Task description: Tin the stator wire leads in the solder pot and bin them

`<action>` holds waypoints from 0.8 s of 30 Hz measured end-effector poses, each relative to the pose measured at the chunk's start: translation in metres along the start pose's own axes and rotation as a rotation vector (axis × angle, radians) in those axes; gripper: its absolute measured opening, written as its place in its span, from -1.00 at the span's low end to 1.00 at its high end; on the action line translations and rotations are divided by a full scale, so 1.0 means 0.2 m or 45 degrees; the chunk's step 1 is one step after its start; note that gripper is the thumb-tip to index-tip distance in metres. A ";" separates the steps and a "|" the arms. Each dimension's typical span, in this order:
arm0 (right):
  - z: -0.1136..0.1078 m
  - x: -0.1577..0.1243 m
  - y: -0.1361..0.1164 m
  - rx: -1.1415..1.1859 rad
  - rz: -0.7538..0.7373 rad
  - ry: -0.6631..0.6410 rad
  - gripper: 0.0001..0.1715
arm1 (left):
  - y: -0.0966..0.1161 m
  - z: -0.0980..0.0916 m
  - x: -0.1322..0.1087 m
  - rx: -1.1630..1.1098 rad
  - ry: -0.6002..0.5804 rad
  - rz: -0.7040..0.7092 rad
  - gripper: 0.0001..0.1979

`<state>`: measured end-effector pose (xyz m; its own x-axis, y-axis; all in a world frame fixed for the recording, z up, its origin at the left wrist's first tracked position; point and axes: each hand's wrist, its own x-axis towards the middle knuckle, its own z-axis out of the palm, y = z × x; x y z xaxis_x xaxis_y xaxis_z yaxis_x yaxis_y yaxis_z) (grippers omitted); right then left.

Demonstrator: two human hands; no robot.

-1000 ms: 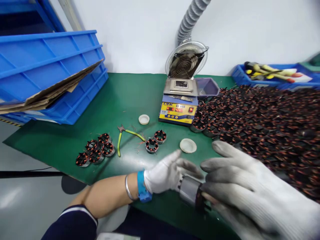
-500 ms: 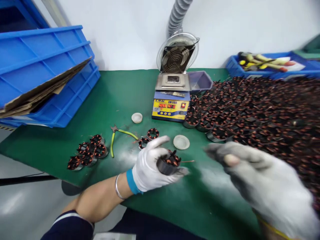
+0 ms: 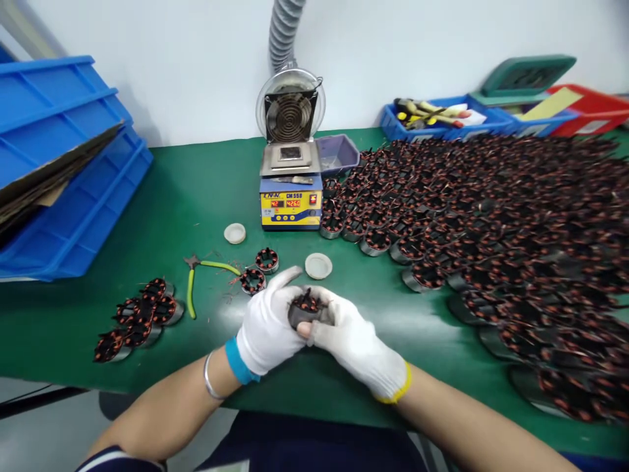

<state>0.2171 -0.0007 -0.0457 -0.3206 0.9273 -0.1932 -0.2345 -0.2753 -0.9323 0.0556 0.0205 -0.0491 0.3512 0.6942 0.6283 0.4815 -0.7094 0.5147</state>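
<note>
Both gloved hands are closed around one motor stator (image 3: 305, 313), a dark ring with copper windings, held above the front of the table. My left hand (image 3: 270, 321) grips it from the left, thumb raised along its far side. From the right, my right hand (image 3: 351, 334) wraps it, its bare thumb tip pressed on the near wall. Just beyond my left hand lie two more stators, one nearer (image 3: 253, 281) and one farther (image 3: 266, 259). Green-handled cutting pliers (image 3: 191, 288) rest open to their left, among loose wire ends.
A solder pot (image 3: 291, 210) with a fan stands at the back. Two small white dishes (image 3: 318, 266) sit before it. Rows of stators (image 3: 472, 223) fill the right side; several more (image 3: 140, 321) stand at left. Blue crates (image 3: 73, 177) lean on the left; tool bins (image 3: 417, 134) line the back.
My right hand has come in from the right and closed on the stator in my left hand. The camera view has shifted to the right.
</note>
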 end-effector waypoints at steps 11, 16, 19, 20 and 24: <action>-0.15 -0.01 -0.03 -1.587 -1.025 0.357 -0.49 | -0.01 -0.04 0.09 -0.071 -0.240 0.323 -0.25; -0.22 0.00 -0.06 -1.709 -1.037 0.342 -0.52 | -0.02 -0.05 0.11 0.128 -0.192 -0.102 -0.85; -0.25 0.01 -0.10 -1.764 -1.034 0.376 -0.54 | 0.00 -0.09 0.11 -0.194 -0.497 -0.300 -0.76; -0.27 0.01 -0.11 -1.773 -1.048 0.392 -0.55 | 0.01 -0.10 0.11 -0.356 -0.611 -0.305 -0.74; -0.28 0.01 -0.14 -1.738 -1.087 0.393 -0.58 | 0.04 -0.12 0.10 -0.557 -0.339 -0.416 -0.81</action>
<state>0.2736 0.0234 -0.0364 -0.3072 0.7426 0.5951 0.7526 0.5723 -0.3256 0.0474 0.0261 -0.0188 0.4567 0.8511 0.2591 0.2430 -0.3995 0.8839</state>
